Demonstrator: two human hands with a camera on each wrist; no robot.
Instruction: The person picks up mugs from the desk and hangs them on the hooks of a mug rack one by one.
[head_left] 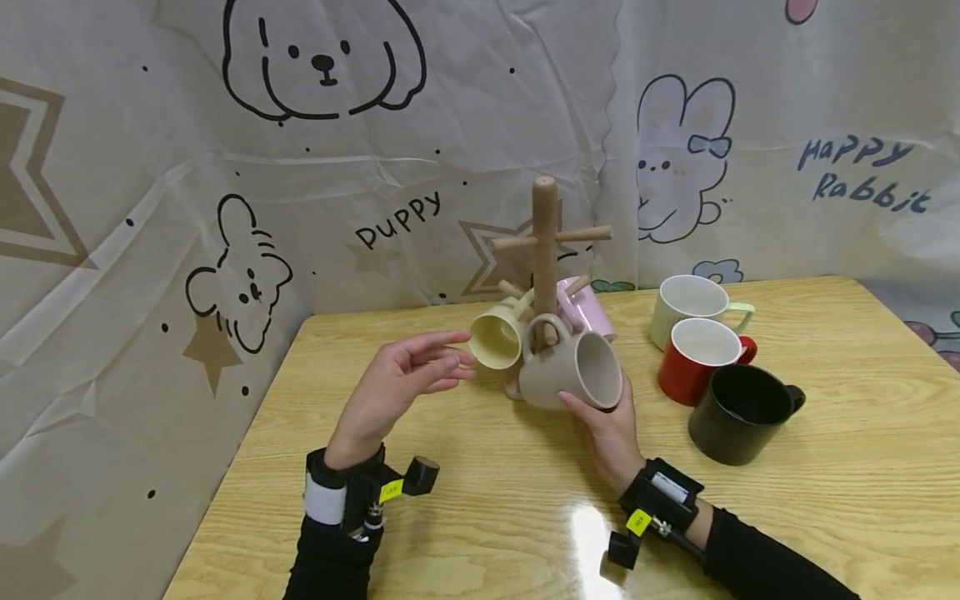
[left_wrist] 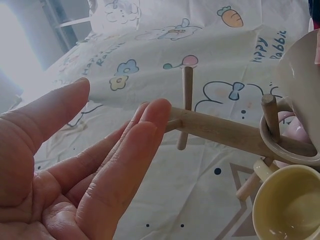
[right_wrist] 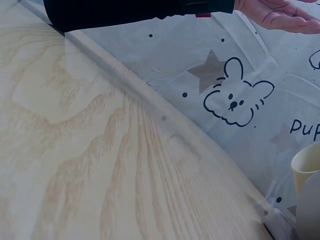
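Observation:
My right hand point(head_left: 613, 437) holds a beige mug point(head_left: 546, 385) low at the front of a wooden mug tree point(head_left: 545, 258), its thumb near the rim. The mug lies tilted, mouth facing right, and its handle loops around a front peg point(left_wrist: 270, 117) in the left wrist view. My left hand point(head_left: 405, 379) hovers left of the tree with fingers extended, holding nothing. Its fingertips are near a pale yellow mug point(head_left: 495, 340) hanging on the left side. A pink mug point(head_left: 596, 312) hangs behind at the right, partly hidden by the beige one.
Right of the tree stand a pale green mug point(head_left: 667, 315), a red mug point(head_left: 678, 371) and a black mug point(head_left: 727, 429), close together on the wooden table point(head_left: 465, 517). Two upper pegs point(head_left: 588, 234) stick out from the post. A printed cloth point(head_left: 465, 108) hangs behind the table.

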